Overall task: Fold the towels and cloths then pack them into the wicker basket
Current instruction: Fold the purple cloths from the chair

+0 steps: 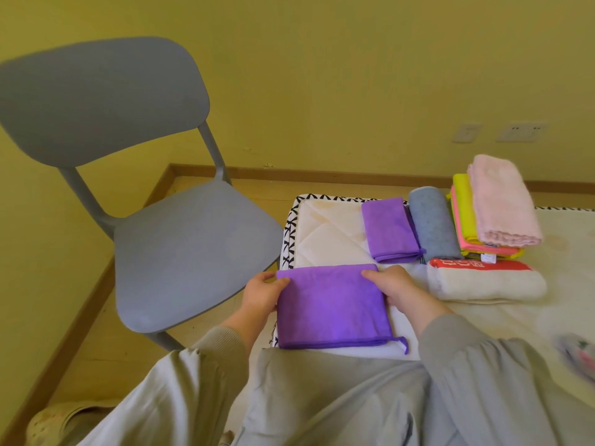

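Observation:
A folded purple cloth (331, 309) lies on the white mattress (328, 230) right in front of me. My left hand (262, 292) pinches its left edge and my right hand (391, 284) grips its right edge near the far corner. Beyond it lie a second folded purple cloth (391, 230), a rolled grey towel (433, 222), a folded white towel with a red band (486, 281), and a stack of yellow and pink cloths (463, 220) topped by a pale pink towel (502, 204). No wicker basket is in view.
A grey plastic chair (180, 249) stands on the wooden floor to the left of the mattress. A yellow wall runs behind. A patterned cloth (579, 355) shows at the right edge. A slipper (54, 423) lies on the floor at bottom left.

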`<state>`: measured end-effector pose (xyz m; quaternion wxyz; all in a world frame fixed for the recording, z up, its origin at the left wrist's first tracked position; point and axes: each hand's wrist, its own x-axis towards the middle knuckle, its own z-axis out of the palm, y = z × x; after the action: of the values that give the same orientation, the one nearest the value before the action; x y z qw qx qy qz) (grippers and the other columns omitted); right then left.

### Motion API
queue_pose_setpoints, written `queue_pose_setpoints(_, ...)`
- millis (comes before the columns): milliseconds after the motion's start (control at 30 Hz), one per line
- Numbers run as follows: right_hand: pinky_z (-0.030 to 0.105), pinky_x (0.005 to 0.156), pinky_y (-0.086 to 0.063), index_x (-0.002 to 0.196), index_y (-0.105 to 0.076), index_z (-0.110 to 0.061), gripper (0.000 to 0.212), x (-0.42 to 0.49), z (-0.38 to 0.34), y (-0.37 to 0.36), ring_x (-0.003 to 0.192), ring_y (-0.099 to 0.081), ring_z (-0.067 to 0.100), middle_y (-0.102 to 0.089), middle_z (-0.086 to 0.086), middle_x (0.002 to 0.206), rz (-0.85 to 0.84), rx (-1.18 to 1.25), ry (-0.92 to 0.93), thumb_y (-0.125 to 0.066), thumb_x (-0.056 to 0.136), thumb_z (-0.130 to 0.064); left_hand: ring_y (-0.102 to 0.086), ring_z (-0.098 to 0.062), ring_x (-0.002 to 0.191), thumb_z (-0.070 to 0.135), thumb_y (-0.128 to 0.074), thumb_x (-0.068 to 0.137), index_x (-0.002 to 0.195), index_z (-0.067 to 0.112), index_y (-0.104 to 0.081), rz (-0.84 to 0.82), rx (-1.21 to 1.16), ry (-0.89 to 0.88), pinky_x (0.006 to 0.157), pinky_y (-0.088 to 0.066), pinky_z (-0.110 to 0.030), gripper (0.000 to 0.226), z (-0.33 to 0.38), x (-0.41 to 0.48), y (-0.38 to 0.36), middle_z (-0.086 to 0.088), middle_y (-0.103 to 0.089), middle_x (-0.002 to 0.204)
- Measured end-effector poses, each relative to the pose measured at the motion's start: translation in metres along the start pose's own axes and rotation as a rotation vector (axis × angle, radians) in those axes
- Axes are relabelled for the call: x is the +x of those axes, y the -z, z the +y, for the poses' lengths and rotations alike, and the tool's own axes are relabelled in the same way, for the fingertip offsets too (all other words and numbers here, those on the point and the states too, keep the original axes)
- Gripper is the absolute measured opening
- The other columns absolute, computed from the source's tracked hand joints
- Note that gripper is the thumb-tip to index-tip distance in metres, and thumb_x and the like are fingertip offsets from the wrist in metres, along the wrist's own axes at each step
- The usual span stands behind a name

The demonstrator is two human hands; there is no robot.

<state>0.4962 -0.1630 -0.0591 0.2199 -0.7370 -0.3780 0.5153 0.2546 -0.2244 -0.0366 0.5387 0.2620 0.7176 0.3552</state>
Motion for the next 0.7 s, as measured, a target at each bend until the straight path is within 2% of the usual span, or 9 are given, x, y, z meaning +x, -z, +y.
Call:
queue_pose_setpoints(67, 0.047, 0.091, -0.052, 0.099, -0.065, -0.002, 0.059, 0.016, 0.008, 0.001, 0.092, -0.067, 0.03, -0.07, 0.014, 0.099, 0.009, 0.096, 0.006, -0.076, 0.057, -0.042, -0.06, -0.026, 0.101, 0.021, -0.063, 0.09, 0.126, 0.004, -0.055, 0.048, 0.053, -0.014, 0.085, -0.054, -0.038, 0.041, 0.001, 0.006, -0.005, -0.012, -0.062, 0.116)
queue_pose_setpoints(133, 0.044, 0.091, -0.052, 0.091, -0.067, -0.003, 0.028, 0.007, 0.003, -0.001, 0.092, -0.066, 0.03, -0.069, 0.017, 0.1, 0.012, 0.17, 0.003, -0.075, 0.076, -0.024, -0.06, -0.026, 0.1, 0.023, -0.065, 0.089, 0.119, 0.006, -0.06, 0.09, 0.069, -0.01, 0.089, -0.053, -0.039, 0.035, 0.001, 0.012, -0.008, -0.012, -0.064, 0.112)
queue_pose_setpoints(200, 0.044, 0.085, -0.051, 0.08, -0.067, -0.004, 0.014, 0.011, 0.003, -0.003, 0.09, -0.065, 0.032, -0.069, 0.023, 0.099, 0.01, 0.152, 0.046, -0.072, 0.081, -0.017, -0.058, -0.024, 0.089, 0.024, -0.064, 0.089, 0.103, 0.008, -0.064, 0.115, 0.063, -0.014, 0.079, -0.052, -0.036, 0.021, 0.0, 0.017, -0.009, -0.01, -0.064, 0.1)
queue_pose_setpoints(300, 0.037, 0.073, -0.047, 0.07, -0.062, -0.007, 0.02, 0.018, 0.004, -0.006, 0.078, -0.061, 0.027, -0.067, 0.027, 0.089, 0.049, 0.068, 0.116, -0.071, 0.081, -0.022, -0.051, -0.02, 0.078, 0.024, -0.061, 0.091, 0.08, 0.011, -0.058, 0.15, 0.12, -0.085, 0.067, -0.04, -0.028, 0.018, 0.001, 0.022, -0.008, -0.003, -0.057, 0.078)
queue_pose_setpoints(400, 0.031, 0.066, -0.037, 0.056, -0.048, -0.012, 0.037, 0.004, -0.007, -0.006, 0.066, -0.051, 0.023, -0.055, 0.014, 0.064, 0.148, -0.075, 0.15, -0.067, 0.086, -0.021, -0.052, -0.018, 0.079, 0.025, -0.06, 0.092, 0.084, 0.011, -0.055, 0.164, 0.25, -0.161, 0.063, -0.038, -0.026, 0.017, 0.007, 0.021, -0.008, 0.0, -0.057, 0.079)
queue_pose_setpoints(467, 0.028, 0.064, -0.031, 0.055, -0.042, -0.012, 0.041, -0.008, -0.011, -0.006, 0.065, -0.048, 0.026, -0.049, 0.008, 0.058, 0.228, -0.254, 0.184, -0.064, 0.089, -0.021, -0.052, -0.017, 0.078, 0.024, -0.06, 0.092, 0.085, 0.013, -0.051, 0.161, 0.314, -0.208, 0.057, -0.035, -0.024, 0.015, 0.008, 0.019, -0.012, 0.004, -0.054, 0.075)
queue_pose_setpoints(533, 0.03, 0.064, -0.034, 0.069, -0.052, -0.008, 0.029, -0.023, -0.015, -0.007, 0.077, -0.057, 0.033, -0.061, 0.014, 0.074, 0.328, -0.441, 0.246, -0.061, 0.09, -0.025, -0.055, -0.019, 0.086, 0.023, -0.059, 0.092, 0.1, 0.015, -0.052, 0.187, 0.411, -0.293, 0.065, -0.041, -0.027, 0.014, 0.009, 0.014, -0.016, 0.006, -0.056, 0.083)
queue_pose_setpoints(600, 0.034, 0.07, -0.042, 0.091, -0.058, -0.007, 0.017, -0.034, -0.022, -0.008, 0.09, -0.06, 0.035, -0.065, 0.015, 0.093, 0.471, -0.528, 0.364, -0.058, 0.091, -0.024, -0.054, -0.022, 0.101, 0.018, -0.057, 0.091, 0.122, 0.014, -0.05, 0.261, 0.541, -0.478, 0.081, -0.047, -0.034, 0.032, 0.004, 0.014, -0.019, 0.0, -0.057, 0.106)
queue_pose_setpoints(700, 0.041, 0.082, -0.047, 0.105, -0.06, -0.005, 0.019, -0.045, -0.028, -0.015, 0.1, -0.054, 0.032, -0.059, 0.013, 0.105, 0.564, -0.598, 0.773, -0.057, 0.087, -0.008, -0.05, -0.03, 0.115, 0.008, -0.052, 0.087, 0.124, 0.007, -0.055, 0.286, 0.749, -0.825, 0.093, -0.043, -0.041, 0.037, -0.001, 0.01, -0.027, -0.01, -0.055, 0.124)
